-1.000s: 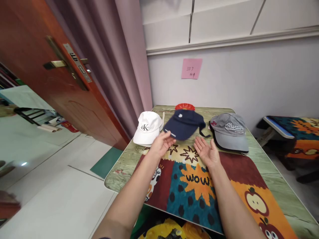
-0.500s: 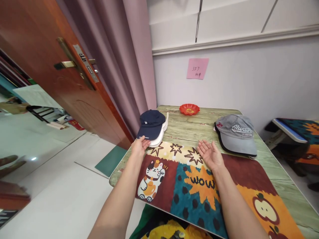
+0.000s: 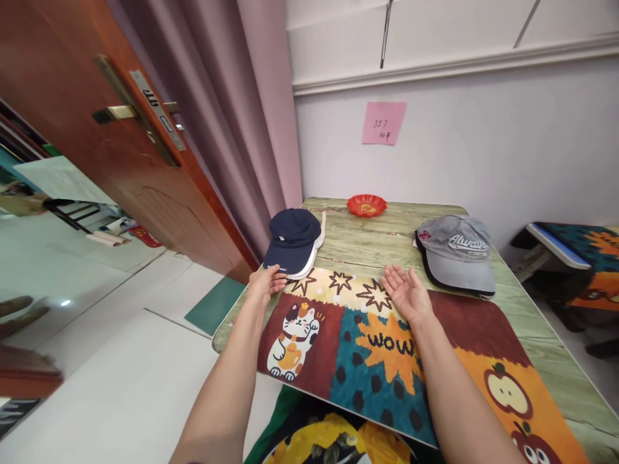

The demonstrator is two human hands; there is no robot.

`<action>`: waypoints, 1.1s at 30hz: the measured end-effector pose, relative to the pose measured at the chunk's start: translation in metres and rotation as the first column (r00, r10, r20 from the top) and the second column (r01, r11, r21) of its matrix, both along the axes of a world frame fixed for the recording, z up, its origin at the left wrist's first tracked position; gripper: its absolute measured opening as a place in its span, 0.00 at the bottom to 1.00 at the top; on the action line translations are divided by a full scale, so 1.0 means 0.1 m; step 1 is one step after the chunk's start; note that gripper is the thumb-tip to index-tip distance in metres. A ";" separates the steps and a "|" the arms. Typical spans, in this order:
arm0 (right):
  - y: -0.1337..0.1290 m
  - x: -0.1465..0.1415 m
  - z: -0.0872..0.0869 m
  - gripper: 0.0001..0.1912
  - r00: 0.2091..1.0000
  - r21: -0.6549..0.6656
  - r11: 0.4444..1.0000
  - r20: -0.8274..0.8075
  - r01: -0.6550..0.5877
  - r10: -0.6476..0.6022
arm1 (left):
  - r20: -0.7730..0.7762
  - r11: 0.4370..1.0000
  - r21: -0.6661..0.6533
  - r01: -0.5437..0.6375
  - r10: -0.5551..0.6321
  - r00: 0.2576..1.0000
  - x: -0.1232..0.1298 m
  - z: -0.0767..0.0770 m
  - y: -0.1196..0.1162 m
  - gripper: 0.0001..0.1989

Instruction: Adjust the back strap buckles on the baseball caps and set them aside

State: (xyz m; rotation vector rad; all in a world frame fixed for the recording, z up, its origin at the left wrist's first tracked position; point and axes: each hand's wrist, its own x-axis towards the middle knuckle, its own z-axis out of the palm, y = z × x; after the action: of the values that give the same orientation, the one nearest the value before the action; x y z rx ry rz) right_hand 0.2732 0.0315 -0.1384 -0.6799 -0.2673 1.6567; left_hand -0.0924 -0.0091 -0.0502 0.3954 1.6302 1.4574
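My left hand point(image 3: 267, 282) is at the front edge of the navy cap's brim, its fingers stretched out and apart, its thumb near the brim. The navy cap point(image 3: 293, 235) lies over a white cap point(image 3: 320, 241), of which only part of the brim and edge show. My right hand point(image 3: 405, 290) is palm up with loosely spread fingers above the patterned mat point(image 3: 309, 386), holding nothing. To its right sits a grey cap point(image 3: 457, 245) with "Always" lettering, over a black brim.
A red scalloped dish point(image 3: 366, 205) stands at the back of the wood-patterned table point(image 3: 358, 238). Behind are a wall with a pink note point(image 3: 384, 122) and a purple curtain point(image 3: 261, 96). An open wooden door point(image 3: 145, 180) is at left; another table point(image 3: 585, 248) stands at right.
The view has shifted slightly. My left hand has drawn a little to the left along the navy cap's brim. My right hand keeps nearly the same pose.
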 end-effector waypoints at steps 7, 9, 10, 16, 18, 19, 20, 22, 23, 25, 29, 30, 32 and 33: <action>0.00 -0.03 0.05 0.15 0.999 0.018 0.999 0.028 0.035 -0.036 | -0.116 0.997 -0.076 0.030 -0.039 0.993 -0.01 0.00 0.02 0.06; 0.02 -0.04 0.10 0.14 0.997 0.005 0.998 0.045 0.069 -0.069 | -0.159 0.995 -0.105 0.001 -0.018 0.987 -0.01 -0.04 0.03 0.08; 0.03 -0.04 0.12 0.14 0.994 0.000 0.996 0.058 0.092 -0.092 | -0.177 0.994 -0.112 -0.010 -0.010 0.984 0.00 -0.06 0.04 0.09; 0.05 0.06 0.17 0.07 0.951 -0.071 0.952 0.119 0.296 -0.287 | -0.291 0.990 0.043 0.138 -0.120 0.949 0.42 -0.28 -0.16 0.19; 0.02 0.13 0.16 0.04 0.923 -0.114 0.921 0.145 0.373 -0.356 | -0.395 0.941 0.074 0.329 -0.276 0.876 0.67 -0.37 -0.27 0.19; 0.00 0.17 0.15 0.02 0.906 -0.134 0.901 0.161 0.412 -0.390 | -0.447 0.911 0.072 0.405 -0.334 0.830 0.79 -0.41 -0.31 0.19; -0.02 0.23 0.14 0.01 0.888 -0.154 0.879 0.179 0.450 -0.424 | -0.491 0.884 0.066 0.463 -0.376 0.786 0.91 -0.44 -0.35 0.20; -0.08 0.37 0.14 0.02 0.848 -0.187 0.832 0.216 0.523 -0.485 | -0.566 0.843 0.035 0.537 -0.426 0.706 1.08 -0.48 -0.38 0.20; -0.11 0.44 0.14 0.03 0.827 -0.202 0.806 0.234 0.556 -0.511 | -0.603 0.830 0.018 0.557 -0.435 0.669 1.15 -0.49 -0.39 0.21; -0.15 0.60 0.17 0.04 0.789 -0.230 0.758 0.267 0.610 -0.553 | -0.682 0.816 -0.013 0.578 -0.430 0.591 1.22 -0.51 -0.39 0.22; -0.19 0.83 0.25 0.04 0.749 -0.276 0.698 0.305 0.660 -0.588 | -0.748 0.802 -0.021 0.596 -0.408 0.524 1.23 -0.53 -0.40 0.24; -0.19 0.86 0.27 0.04 0.747 -0.283 0.692 0.309 0.664 -0.589 | -0.744 0.801 -0.020 0.599 -0.412 0.526 1.23 -0.54 -0.40 0.24; -0.19 0.89 0.29 0.05 0.745 -0.291 0.688 0.320 0.665 -0.586 | -0.743 0.799 -0.019 0.601 -0.414 0.526 1.22 -0.54 -0.41 0.24; -0.20 0.89 0.30 0.05 0.744 -0.292 0.686 0.326 0.666 -0.584 | -0.746 0.798 -0.019 0.603 -0.412 0.523 1.21 -0.54 -0.41 0.24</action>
State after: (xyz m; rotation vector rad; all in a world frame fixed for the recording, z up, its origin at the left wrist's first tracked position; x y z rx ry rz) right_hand 0.3624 0.0118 -0.1088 -1.1124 0.1635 0.9603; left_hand 0.0291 -0.0499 -0.1041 1.6474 1.6699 1.0605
